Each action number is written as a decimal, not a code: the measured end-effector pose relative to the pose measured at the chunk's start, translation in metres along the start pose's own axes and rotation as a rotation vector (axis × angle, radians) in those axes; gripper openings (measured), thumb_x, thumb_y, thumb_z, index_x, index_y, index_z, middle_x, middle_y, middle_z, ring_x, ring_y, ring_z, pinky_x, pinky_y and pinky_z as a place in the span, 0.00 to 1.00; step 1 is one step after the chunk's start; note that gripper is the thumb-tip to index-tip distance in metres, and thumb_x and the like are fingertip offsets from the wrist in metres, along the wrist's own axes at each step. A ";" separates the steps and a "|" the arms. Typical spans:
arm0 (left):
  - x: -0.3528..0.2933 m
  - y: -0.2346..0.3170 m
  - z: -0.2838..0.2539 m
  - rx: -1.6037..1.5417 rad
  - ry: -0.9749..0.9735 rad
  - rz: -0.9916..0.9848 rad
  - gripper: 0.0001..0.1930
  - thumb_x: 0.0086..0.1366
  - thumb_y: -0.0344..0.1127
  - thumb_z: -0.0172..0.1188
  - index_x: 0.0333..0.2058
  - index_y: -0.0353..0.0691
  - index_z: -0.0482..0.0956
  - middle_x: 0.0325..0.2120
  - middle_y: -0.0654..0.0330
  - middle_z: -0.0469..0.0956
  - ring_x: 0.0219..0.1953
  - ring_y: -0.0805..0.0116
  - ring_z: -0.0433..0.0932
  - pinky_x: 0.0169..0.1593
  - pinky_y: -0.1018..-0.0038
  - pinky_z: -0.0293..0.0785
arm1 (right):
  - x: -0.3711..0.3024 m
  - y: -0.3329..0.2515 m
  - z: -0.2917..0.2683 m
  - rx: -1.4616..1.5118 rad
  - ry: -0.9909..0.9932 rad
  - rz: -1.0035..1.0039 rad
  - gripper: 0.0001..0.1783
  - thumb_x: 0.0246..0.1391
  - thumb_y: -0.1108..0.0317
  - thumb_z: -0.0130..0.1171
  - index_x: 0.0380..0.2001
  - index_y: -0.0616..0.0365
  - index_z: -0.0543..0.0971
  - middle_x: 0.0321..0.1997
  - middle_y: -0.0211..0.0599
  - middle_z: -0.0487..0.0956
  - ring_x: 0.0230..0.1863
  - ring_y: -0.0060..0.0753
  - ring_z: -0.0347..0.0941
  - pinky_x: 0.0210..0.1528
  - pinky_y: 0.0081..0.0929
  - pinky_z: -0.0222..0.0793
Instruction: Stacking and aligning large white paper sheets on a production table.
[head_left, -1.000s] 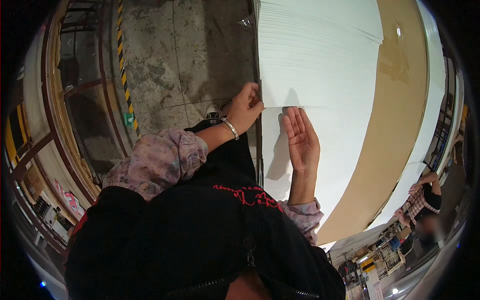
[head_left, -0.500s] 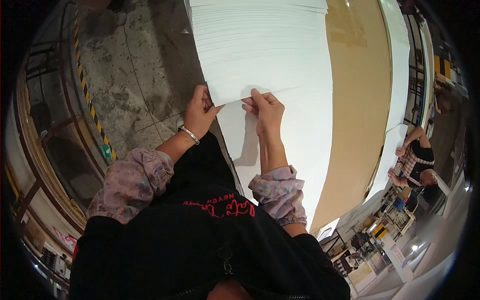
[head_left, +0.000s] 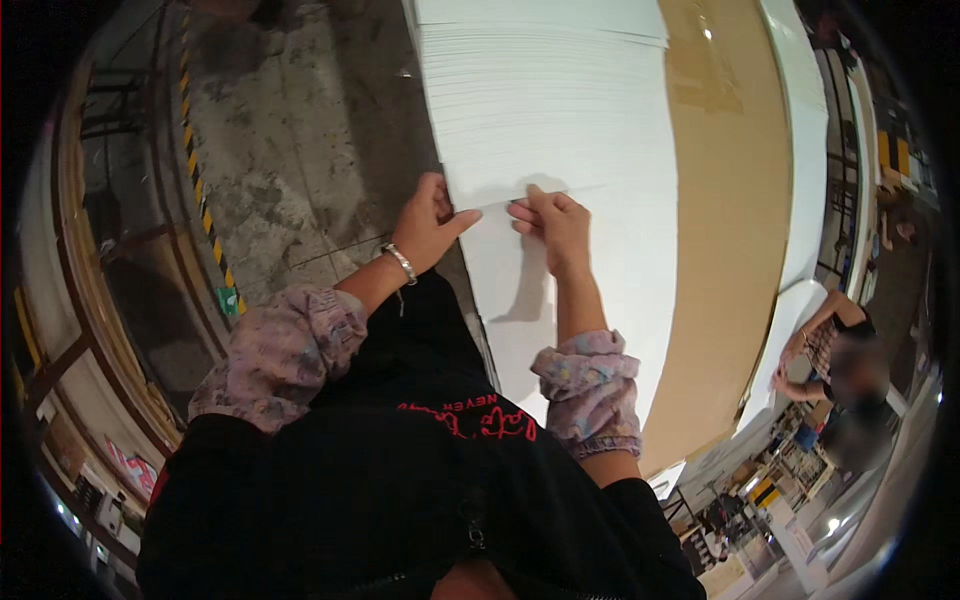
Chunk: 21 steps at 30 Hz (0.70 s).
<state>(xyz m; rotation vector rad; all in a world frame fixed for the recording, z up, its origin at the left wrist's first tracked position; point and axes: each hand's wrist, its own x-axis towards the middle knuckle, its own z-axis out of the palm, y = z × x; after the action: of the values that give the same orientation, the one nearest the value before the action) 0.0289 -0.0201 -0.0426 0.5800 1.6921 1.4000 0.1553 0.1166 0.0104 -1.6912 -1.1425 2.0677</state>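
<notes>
White sheets (head_left: 560,110) lie overlapped in a fanned layer, their edges forming many fine lines across the far part. My right hand (head_left: 562,228) is closed in a pinch at the near edge of the closest sheet, thumb and index finger together, and casts a shadow on the white surface below. At the left border of the sheets is my left hand (head_left: 430,228), its thumb stretched out over the white surface and apart from the fingers. Those fingers are partly hidden beside the border. A bracelet (head_left: 400,264) circles the left wrist.
A brown cardboard strip (head_left: 725,200) runs along the right of the sheets, with more white sheets (head_left: 800,150) beyond. Another person (head_left: 835,345) handles white material at the far right. Concrete floor (head_left: 290,130) and yellow-black tape (head_left: 200,190) lie to the left.
My left thumb has come away from the sheet's corner and stretched out. My right hand keeps its pinch. The whole view has shifted slightly, and the other person has leaned in.
</notes>
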 end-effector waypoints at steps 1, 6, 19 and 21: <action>0.001 -0.003 0.001 -0.091 -0.002 0.002 0.18 0.54 0.31 0.64 0.38 0.37 0.63 0.23 0.64 0.69 0.25 0.79 0.70 0.28 0.79 0.68 | -0.003 -0.004 -0.001 -0.031 -0.017 -0.001 0.14 0.53 0.66 0.57 0.30 0.71 0.74 0.30 0.46 0.78 0.29 0.31 0.77 0.30 0.24 0.75; 0.002 -0.009 -0.002 -0.079 0.034 -0.077 0.15 0.55 0.29 0.60 0.37 0.36 0.63 0.23 0.63 0.68 0.24 0.77 0.69 0.26 0.78 0.67 | -0.014 0.006 -0.006 0.040 -0.084 -0.011 0.16 0.55 0.68 0.53 0.39 0.74 0.72 0.36 0.49 0.77 0.35 0.35 0.77 0.36 0.26 0.77; 0.007 -0.012 0.001 -0.068 0.087 -0.067 0.12 0.55 0.28 0.58 0.35 0.36 0.64 0.21 0.62 0.67 0.22 0.75 0.68 0.27 0.76 0.67 | -0.031 -0.009 0.020 0.006 -0.047 -0.113 0.20 0.57 0.68 0.50 0.46 0.76 0.68 0.43 0.53 0.76 0.43 0.40 0.76 0.42 0.27 0.75; 0.007 -0.014 0.000 -0.016 0.119 -0.061 0.12 0.54 0.29 0.58 0.35 0.36 0.65 0.20 0.61 0.67 0.22 0.74 0.69 0.27 0.75 0.67 | -0.031 -0.008 0.019 0.026 -0.041 -0.080 0.18 0.56 0.71 0.52 0.44 0.77 0.69 0.39 0.51 0.76 0.38 0.37 0.77 0.38 0.27 0.77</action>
<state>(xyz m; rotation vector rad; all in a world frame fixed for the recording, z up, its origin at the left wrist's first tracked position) 0.0269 -0.0180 -0.0578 0.4395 1.7752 1.4271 0.1450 0.0948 0.0390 -1.5717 -1.1710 2.0687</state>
